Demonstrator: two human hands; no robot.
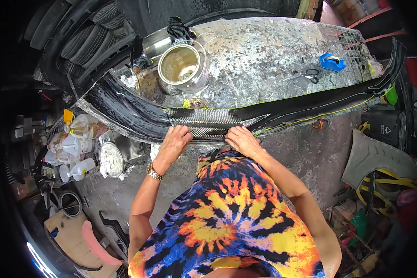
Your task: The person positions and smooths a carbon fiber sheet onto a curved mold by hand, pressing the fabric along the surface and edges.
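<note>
A long curved black mould (125,107) lies along the near side of the worktable. Woven black carbon fibre cloth (306,101), with yellow-green thread on its edges, covers its middle and right part. At the near edge, left of centre, my left hand (175,142) is closed on the cloth's border with fingers curled over it. My right hand (243,140) pinches the same edge a short way to the right. The fingertips are partly hidden by the hands. The mould's left end shows a bare, wet-looking dark surface.
On the speckled table (259,51) stand a large open can (180,65), scissors (306,75) and a blue tape dispenser (332,62). A white-crusted can (111,160) and plastic jugs (76,146) are at left. A grey curved panel (368,157) rests at right.
</note>
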